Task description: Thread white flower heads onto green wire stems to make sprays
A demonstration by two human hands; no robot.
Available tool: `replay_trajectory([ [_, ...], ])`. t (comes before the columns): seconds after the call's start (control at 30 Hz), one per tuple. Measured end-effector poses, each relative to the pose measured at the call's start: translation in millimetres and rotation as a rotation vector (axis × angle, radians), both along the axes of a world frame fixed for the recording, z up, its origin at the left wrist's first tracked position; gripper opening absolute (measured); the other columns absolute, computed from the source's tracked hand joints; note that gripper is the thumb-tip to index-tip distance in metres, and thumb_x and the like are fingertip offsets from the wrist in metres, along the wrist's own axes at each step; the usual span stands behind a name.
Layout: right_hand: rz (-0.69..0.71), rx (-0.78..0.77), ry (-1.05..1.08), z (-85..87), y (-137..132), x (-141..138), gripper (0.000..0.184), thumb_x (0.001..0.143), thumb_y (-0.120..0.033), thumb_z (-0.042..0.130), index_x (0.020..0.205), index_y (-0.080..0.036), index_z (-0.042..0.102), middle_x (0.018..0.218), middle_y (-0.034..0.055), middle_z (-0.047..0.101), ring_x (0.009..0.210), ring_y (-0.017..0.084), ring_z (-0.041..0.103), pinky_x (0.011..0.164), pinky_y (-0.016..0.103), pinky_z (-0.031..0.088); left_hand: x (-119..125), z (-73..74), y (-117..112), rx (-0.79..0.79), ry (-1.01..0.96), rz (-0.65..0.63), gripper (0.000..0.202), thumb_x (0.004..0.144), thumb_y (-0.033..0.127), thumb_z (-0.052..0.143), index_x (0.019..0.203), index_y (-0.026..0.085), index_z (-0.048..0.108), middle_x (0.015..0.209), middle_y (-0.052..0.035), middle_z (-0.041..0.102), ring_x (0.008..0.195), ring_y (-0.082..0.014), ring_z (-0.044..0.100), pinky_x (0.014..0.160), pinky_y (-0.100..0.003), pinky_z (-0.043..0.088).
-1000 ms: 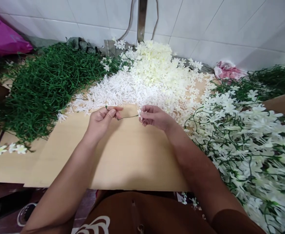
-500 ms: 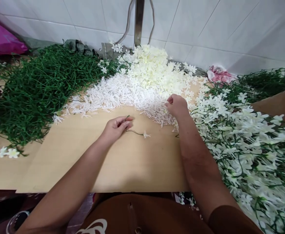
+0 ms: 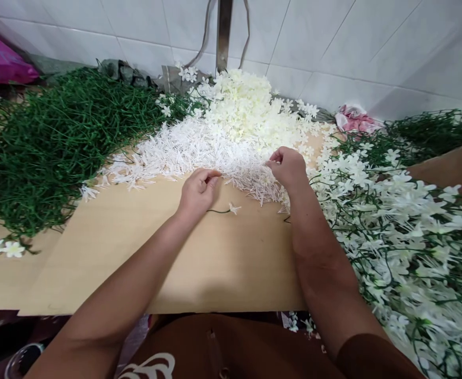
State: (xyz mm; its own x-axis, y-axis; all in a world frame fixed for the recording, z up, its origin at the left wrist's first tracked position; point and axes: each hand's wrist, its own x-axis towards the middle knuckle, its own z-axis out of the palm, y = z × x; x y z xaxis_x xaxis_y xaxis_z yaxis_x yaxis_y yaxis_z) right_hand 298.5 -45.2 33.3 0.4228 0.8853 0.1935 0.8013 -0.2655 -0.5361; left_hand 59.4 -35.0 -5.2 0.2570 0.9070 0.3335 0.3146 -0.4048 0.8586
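Note:
My left hand (image 3: pixel 199 193) is closed in a pinch above the cardboard, near the front of the white stamen pile (image 3: pixel 175 150). From under it runs a thin green artificial flower stem (image 3: pixel 218 211), ending in white stamens (image 3: pixel 234 209); the fingers hide its other end. My right hand (image 3: pixel 288 167) pinches over the right part of the stamen pile, just in front of a heap of pale yellow petals (image 3: pixel 246 105). What its fingertips hold is too small to make out.
Cardboard (image 3: pixel 231 263) covers the tabletop. Green stems (image 3: pixel 68 131) are heaped at left, near loose white flowers (image 3: pixel 13 249). Assembled white flowers (image 3: pixel 412 231) pile up at right. Behind stand a tiled wall (image 3: pixel 325 42) and a metal post (image 3: pixel 223 37); a pink bag (image 3: pixel 1 58) lies back left.
My left hand has moved forward and to the right, toward the stamen pile, and the stem's white end has shifted slightly. The right hand stays almost in place, pinched.

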Motion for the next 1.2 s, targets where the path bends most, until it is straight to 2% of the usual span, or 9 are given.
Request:
replay_trajectory([
  [0.13, 0.206, 0.104, 0.420, 5.3, 1.8, -22.0, 0.013, 0.072, -0.015, 0.067, 0.069, -0.019, 0.055, 0.064, -0.0022, 0.054, 0.060, 0.012, 0.051, 0.061, 0.030, 0.047, 5.0, -2.3, -4.1, -0.211, -0.134, -0.038, 0.020, 0.082, 0.027, 0.059, 0.094, 0.016, 0.070, 0.094, -0.0065, 0.072, 0.089, -0.0174, 0.064, 0.085, -0.031, 0.049],
  [0.23, 0.414, 0.060, 0.708, -3.8, 4.7, -48.5, 0.014, 0.070, -0.019, 0.070, 0.073, -0.019, 0.056, 0.063, -0.0034, 0.055, 0.055, 0.010, 0.052, 0.054, 0.028, 0.048, 4.7, -1.4, -4.0, -0.355, -0.269, -0.062, 0.026, 0.077, 0.031, 0.066, 0.097, 0.015, 0.068, 0.088, -0.0054, 0.072, 0.083, -0.0157, 0.064, 0.080, -0.028, 0.050],
  [0.3, 0.501, 0.023, 0.827, -10.8, 6.4, -65.9, 0.018, 0.066, -0.018, 0.071, 0.076, -0.019, 0.057, 0.067, -0.0038, 0.057, 0.056, 0.009, 0.053, 0.054, 0.026, 0.049, 3.8, -0.9, -2.9, -0.400, -0.356, -0.090, 0.031, 0.072, 0.036, 0.073, 0.096, 0.016, 0.066, 0.082, -0.0032, 0.070, 0.078, -0.0141, 0.063, 0.077, -0.027, 0.050],
  [0.47, 0.638, 0.017, 0.939, -18.8, 9.4, -90.4, 0.031, 0.061, -0.016, 0.073, 0.088, -0.019, 0.058, 0.076, -0.0039, 0.054, 0.065, 0.009, 0.054, 0.060, 0.026, 0.049, -0.9, -1.3, 0.7, -0.440, -0.522, -0.115, 0.041, 0.064, 0.049, 0.081, 0.083, 0.018, 0.062, 0.068, 0.0029, 0.063, 0.063, -0.0087, 0.057, 0.064, -0.022, 0.047],
  [0.63, 0.728, 0.011, 0.918, -20.1, 10.4, -91.6, 0.033, 0.064, -0.017, 0.070, 0.094, -0.019, 0.057, 0.081, -0.0023, 0.056, 0.072, 0.010, 0.056, 0.070, 0.028, 0.051, -5.5, -2.6, 4.7, -0.550, -0.594, -0.083, 0.041, 0.061, 0.047, 0.084, 0.075, 0.017, 0.061, 0.057, 0.0056, 0.057, 0.051, -0.0047, 0.049, 0.051, -0.018, 0.039],
  [0.77, 0.698, 0.030, 0.796, -19.0, 11.2, -73.7, 0.030, 0.066, -0.019, 0.069, 0.094, -0.019, 0.059, 0.084, -0.0003, 0.060, 0.074, 0.011, 0.058, 0.071, 0.030, 0.052, -6.2, 0.4, 6.4, -0.598, -0.597, -0.041, 0.032, 0.061, 0.034, 0.085, 0.070, 0.016, 0.059, 0.055, 0.0055, 0.059, 0.050, -0.0048, 0.052, 0.050, -0.016, 0.040],
  [0.93, 0.500, 0.118, 0.315, -18.1, 9.1, -49.0, 0.012, 0.073, -0.013, 0.062, 0.083, -0.018, 0.064, 0.083, 0.0033, 0.060, 0.075, 0.015, 0.056, 0.073, 0.035, 0.051, -7.1, 5.2, 7.4, -0.628, -0.584, 0.023, 0.018, 0.066, 0.021, 0.077, 0.069, 0.016, 0.060, 0.055, 0.0051, 0.061, 0.048, -0.0051, 0.054, 0.047, -0.015, 0.040],
  [1.1, 0.588, -0.034, -0.150, -22.7, 3.6, -61.2, 0.012, 0.073, -0.009, 0.066, 0.080, -0.017, 0.071, 0.090, 0.0101, 0.062, 0.093, 0.025, 0.052, 0.090, 0.045, 0.047, -8.5, 4.9, 8.1, -0.622, -0.581, 0.029, 0.012, 0.067, 0.017, 0.073, 0.070, 0.016, 0.061, 0.055, 0.0042, 0.064, 0.049, -0.0059, 0.057, 0.048, -0.015, 0.042],
  [1.2, 0.598, -0.091, -0.267, -26.1, 3.5, -66.4, 0.012, 0.075, -0.007, 0.061, 0.074, -0.016, 0.068, 0.093, 0.0133, 0.062, 0.095, 0.027, 0.050, 0.089, 0.045, 0.045, -8.9, 3.7, 8.3, -0.619, -0.575, 0.034, 0.012, 0.067, 0.015, 0.072, 0.069, 0.016, 0.061, 0.054, 0.0040, 0.063, 0.049, -0.0058, 0.056, 0.048, -0.015, 0.042],
])
